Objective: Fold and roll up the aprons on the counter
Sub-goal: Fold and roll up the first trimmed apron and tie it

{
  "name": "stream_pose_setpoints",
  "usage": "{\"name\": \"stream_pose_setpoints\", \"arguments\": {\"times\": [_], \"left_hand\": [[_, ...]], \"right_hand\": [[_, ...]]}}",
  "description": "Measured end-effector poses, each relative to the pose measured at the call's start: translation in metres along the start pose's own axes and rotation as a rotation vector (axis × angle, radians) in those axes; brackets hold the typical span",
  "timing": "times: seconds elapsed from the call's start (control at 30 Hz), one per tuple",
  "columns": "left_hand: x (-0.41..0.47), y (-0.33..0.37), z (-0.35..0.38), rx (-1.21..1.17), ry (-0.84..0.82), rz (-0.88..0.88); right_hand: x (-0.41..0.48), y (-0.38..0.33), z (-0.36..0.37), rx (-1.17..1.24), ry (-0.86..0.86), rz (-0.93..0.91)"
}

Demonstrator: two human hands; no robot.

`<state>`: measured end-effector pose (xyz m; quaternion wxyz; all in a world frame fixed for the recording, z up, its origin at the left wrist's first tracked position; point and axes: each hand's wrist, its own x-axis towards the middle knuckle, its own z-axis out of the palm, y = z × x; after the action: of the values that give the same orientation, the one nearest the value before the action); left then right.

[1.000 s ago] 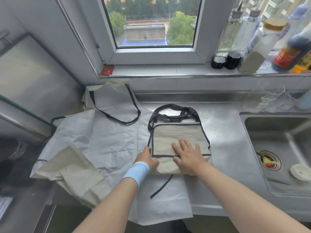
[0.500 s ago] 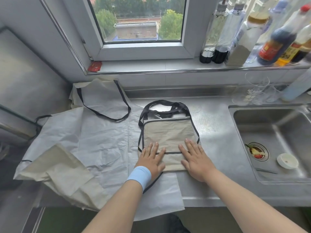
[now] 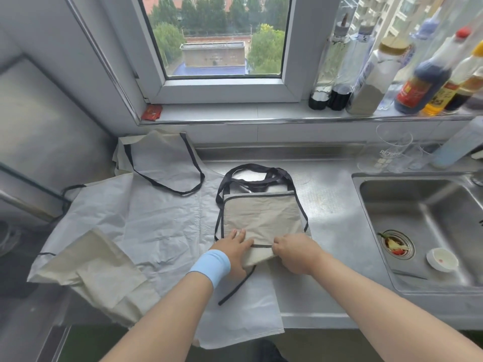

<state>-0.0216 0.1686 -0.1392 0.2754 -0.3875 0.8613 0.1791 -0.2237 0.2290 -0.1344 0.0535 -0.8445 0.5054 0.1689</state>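
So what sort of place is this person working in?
Most likely a home kitchen: a steel sink with scraps in its strainer, sauce bottles along the windowsill, and drinking glasses on the steel counter.

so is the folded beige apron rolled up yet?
No, the folded beige apron lies flat as an unrolled rectangle, with the left hand and right hand only at its near edge.

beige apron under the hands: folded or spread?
Folded. The beige apron is a compact rectangle with its straps looped at the far end; the right hand pinches its near edge.
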Motion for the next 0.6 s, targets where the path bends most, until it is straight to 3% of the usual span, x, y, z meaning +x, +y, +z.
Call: {"name": "stream_pose_setpoints", "arguments": {"times": [0.2, 0.37, 0.47, 0.6], "left_hand": [[-0.001, -0.024, -0.041, -0.433, 0.007, -0.124], [0.009, -0.046, -0.056, -0.612, -0.037, -0.241], [0.026, -0.054, -0.057, -0.652, -0.024, -0.247], [0.041, -0.061, -0.069, -0.673, 0.008, -0.268]], "right_hand": [[0.009, 0.032, -0.044, 0.432, 0.064, 0.182], [0.021, 0.065, -0.049, 0.537, -0.237, 0.294], [0.033, 0.087, -0.031, 0.749, -0.176, 0.376], [0.039, 0.102, -0.02, 0.784, -0.098, 0.442]]}}
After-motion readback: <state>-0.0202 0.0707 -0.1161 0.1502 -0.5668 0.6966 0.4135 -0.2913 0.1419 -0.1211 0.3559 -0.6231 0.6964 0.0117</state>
